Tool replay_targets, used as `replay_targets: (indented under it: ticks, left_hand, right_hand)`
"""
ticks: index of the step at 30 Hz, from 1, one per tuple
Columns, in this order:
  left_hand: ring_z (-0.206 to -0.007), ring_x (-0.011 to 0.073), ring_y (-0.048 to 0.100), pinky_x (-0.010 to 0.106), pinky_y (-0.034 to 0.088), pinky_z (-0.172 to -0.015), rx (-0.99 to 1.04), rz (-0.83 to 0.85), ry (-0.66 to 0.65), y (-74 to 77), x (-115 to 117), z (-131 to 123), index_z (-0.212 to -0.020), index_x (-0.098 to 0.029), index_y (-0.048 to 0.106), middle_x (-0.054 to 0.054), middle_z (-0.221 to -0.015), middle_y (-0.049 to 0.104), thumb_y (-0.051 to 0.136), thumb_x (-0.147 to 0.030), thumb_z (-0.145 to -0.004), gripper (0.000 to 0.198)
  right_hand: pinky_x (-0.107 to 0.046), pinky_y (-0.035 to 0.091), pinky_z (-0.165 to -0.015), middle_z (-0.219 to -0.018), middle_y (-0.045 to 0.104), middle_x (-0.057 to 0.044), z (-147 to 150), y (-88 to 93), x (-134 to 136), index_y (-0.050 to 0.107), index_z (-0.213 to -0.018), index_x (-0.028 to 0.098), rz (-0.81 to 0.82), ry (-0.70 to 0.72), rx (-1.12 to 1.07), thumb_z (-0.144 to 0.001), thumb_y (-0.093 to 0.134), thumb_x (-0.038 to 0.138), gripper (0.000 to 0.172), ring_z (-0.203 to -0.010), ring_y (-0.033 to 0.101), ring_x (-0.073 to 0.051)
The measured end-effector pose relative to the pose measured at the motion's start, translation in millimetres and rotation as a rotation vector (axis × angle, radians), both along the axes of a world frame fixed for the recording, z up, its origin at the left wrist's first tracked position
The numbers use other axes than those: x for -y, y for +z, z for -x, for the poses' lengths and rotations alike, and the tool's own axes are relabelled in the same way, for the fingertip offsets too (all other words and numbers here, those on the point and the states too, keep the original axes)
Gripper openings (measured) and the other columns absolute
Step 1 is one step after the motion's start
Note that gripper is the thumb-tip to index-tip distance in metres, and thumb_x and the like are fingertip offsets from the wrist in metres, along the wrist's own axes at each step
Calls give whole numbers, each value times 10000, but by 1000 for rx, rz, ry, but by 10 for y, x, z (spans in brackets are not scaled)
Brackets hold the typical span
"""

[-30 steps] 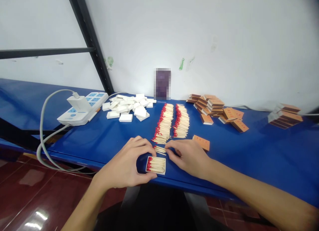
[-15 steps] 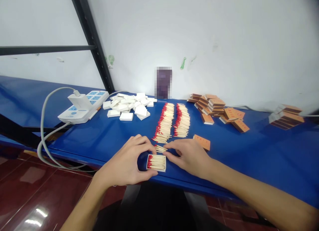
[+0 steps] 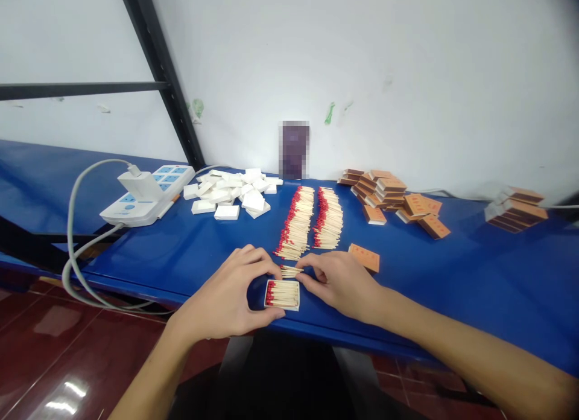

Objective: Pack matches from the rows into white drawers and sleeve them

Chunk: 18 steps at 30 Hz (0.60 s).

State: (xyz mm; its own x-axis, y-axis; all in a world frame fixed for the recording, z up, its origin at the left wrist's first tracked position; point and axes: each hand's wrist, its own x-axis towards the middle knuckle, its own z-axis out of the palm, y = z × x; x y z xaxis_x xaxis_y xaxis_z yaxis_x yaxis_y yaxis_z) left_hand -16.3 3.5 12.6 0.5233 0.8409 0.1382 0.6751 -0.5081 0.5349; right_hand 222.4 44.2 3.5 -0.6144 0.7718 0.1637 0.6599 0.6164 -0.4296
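Left hand [image 3: 237,290], lower centre of frame: moderately spread, holding a white matchbox tray [image 3: 292,308] between thumb at its near edge and forefinger at the far edge. Tray flat on the blue desk [image 3: 434,281], close to the front edge. Inside, matches [image 3: 284,293] laid side by side, red heads toward frame left.

Right hand [image 3: 346,287], just right of centre: narrow, thumb and forefinger closed at the plain ends of a small bunch of matches [image 3: 289,271]. Bunch lies just above the tray in frame, heads also left.

Beyond the hands, mid-frame: two long rows of matches, left row [image 3: 296,224] and right row [image 3: 329,218], side by side with a narrow blue gap.

Left of the rows, a loose heap of white trays [image 3: 226,190]. Right of them, a jumbled pile of orange matchbox covers [image 3: 384,194]; a single cover [image 3: 366,258] just behind the right hand; a blurred stack of covers [image 3: 518,212] at far right. Cannot tell which have trays inside.

Left of frame: white power strip [image 3: 169,181], plugged adapter [image 3: 138,186], looping pale cable [image 3: 70,227]. Upper centre, pixelated dark purple rectangle [image 3: 295,151] against a white wall [image 3: 362,58].
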Motion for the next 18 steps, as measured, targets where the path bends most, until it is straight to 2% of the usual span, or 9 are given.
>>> replay_targets:
  ticks: [7, 18]
  left_hand:
    - [-1085, 235, 529, 437, 333, -1084, 4, 12, -1, -3, -2, -3, -1061, -272, 609, -1, -1112, 597, 758, -372, -819, 301]
    - [-1091, 234, 536, 439, 342, -1089, 0, 4, -3, 3, 9, -4, -1055, -276, 610, -7, -1109, 602, 757, -372, -816, 296]
  right_hand:
    - [-236, 282, -563, -568, 475, 70, 1, 56, -10, 691, -897, 202, 109, -35, -21, -938, 619, 232, 88, -513, 417, -92]
    - [-257, 263, -580, -592, 485, 55, -23, -30, -3, 635, -962, 185, -41, 44, 43, -979, 537, 239, 113, -552, 464, -119]
